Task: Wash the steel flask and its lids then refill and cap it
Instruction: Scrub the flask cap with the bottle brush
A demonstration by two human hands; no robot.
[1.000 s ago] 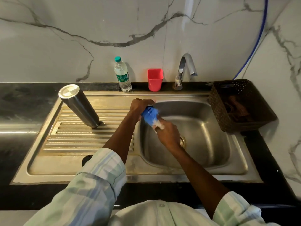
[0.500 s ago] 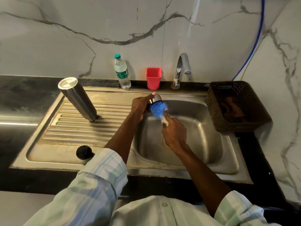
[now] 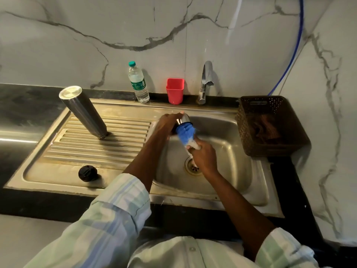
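We hold the steel cup lid (image 3: 184, 119) in our left hand (image 3: 166, 125), fingers wrapped round its wall, over the basin of the sink (image 3: 228, 151). Our right hand (image 3: 204, 155) is closed round the pale handle of a bottle brush, whose blue head (image 3: 185, 133) is pushed into the lid's open mouth. So we judge that we are midway through scrubbing this lid.

The steel flask (image 3: 83, 112) stands upside down on the ribbed drainboard (image 3: 92, 146), tilted in this wide view, well apart from our hands; that placing suggests its body is already washed and draining, though we cannot tell for sure. The black inner stopper (image 3: 87, 173) lies on the flat front part of the drainboard, near our left sleeve; whether it is clean we cannot say.

The tap (image 3: 205, 82) shows no running water. What is left, as we judge it: rinsing the lid, perhaps the stopper, then refilling the flask and fitting both closures.
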